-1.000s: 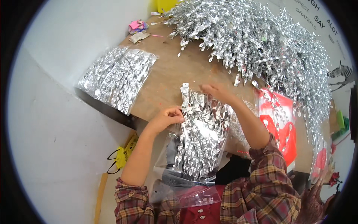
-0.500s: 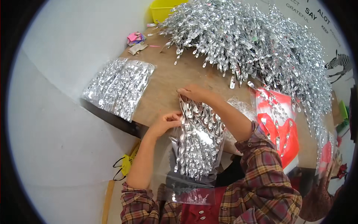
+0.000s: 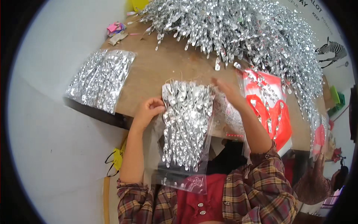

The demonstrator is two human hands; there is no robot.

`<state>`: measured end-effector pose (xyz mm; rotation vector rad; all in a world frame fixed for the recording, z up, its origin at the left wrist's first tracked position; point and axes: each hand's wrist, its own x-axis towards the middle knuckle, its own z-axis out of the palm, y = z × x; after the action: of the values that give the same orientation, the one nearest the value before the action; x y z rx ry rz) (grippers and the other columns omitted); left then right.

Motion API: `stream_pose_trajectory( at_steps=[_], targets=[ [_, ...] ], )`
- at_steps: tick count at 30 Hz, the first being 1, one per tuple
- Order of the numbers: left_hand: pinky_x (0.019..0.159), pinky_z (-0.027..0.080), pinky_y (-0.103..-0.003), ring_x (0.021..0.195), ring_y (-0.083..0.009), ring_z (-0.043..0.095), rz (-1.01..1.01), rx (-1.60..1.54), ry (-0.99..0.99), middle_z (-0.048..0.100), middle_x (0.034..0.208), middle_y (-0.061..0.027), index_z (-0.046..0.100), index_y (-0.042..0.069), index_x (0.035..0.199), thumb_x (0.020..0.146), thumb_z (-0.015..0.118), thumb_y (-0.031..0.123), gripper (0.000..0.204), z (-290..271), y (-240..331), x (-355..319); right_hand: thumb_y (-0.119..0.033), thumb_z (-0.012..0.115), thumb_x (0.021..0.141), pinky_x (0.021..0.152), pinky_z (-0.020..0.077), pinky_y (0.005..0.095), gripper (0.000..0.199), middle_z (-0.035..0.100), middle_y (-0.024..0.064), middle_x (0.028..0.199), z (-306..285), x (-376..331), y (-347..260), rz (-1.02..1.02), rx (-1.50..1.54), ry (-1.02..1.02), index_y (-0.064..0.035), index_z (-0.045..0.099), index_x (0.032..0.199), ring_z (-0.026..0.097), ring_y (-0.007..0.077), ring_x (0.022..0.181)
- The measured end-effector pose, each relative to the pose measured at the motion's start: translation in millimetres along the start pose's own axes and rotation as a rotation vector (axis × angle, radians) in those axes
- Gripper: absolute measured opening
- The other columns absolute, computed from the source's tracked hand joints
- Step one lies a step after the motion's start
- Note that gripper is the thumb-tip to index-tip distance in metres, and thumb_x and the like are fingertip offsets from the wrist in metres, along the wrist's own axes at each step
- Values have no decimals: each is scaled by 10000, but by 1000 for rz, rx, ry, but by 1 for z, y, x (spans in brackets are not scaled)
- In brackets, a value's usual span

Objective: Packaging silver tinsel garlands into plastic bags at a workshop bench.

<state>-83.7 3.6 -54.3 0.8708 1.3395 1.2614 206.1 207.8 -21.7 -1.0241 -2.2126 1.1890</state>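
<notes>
In front of me a clear plastic bag [image 3: 197, 184] lies partly over the table edge and toward my lap. Silver twisted foil strands [image 3: 184, 123] lie side by side in it, their threaded tops at the far end. My left hand [image 3: 147, 114] is at the bag's left edge, thumb and fingers pinched together on the plastic. Lifted off the strands, my right hand [image 3: 228, 92] is to the right of their tops, fingers stretched out, somewhat blurred, holding nothing.
A filled bag of silver strands [image 3: 102, 80] lies on the left of the brown table [image 3: 149, 61]. A large heap of silver strands [image 3: 238, 31] covers the back. Red-and-white packaging [image 3: 270, 112] and white string [image 3: 229, 115] are at right, near another person's sleeve [image 3: 315, 181].
My right hand has left the tops of the strands and moved right, fingers opening. My left hand stays at the bag's left edge. The whole view has shifted a little.
</notes>
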Motion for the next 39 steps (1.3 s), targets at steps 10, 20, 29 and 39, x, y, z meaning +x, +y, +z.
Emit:
stream_pose_trajectory(
  at_steps=[10,20,29,39],
  targets=[
    [622,428,-180,703,-34,536,-172,167,160,596,795,27,594,48,993,842,615,179,201,9,20,-28,-202,563,896,591,427,210,202,577,-8,733,24,-87,-22,167,78,-61,-15,626,942,517,49,659],
    [514,346,-170,581,-19,468,-48,223,170,550,679,51,603,59,836,855,607,182,124,15,2,-22,-285,578,896,404,294,212,209,503,-27,544,13,-60,-35,284,308,-630,-76,575,882,423,43,438],
    [525,362,-173,591,-29,480,4,114,227,568,709,39,606,54,853,852,608,160,106,14,10,-31,-159,563,889,548,430,244,135,589,18,678,9,-77,-45,-51,97,-304,-49,600,822,545,107,589],
    [719,438,-224,753,-88,558,529,34,386,607,809,-16,610,12,903,860,610,96,94,34,152,-105,-94,673,756,662,372,320,77,613,43,747,-58,-95,-194,-779,-726,194,-73,613,800,552,212,678]
  ],
)
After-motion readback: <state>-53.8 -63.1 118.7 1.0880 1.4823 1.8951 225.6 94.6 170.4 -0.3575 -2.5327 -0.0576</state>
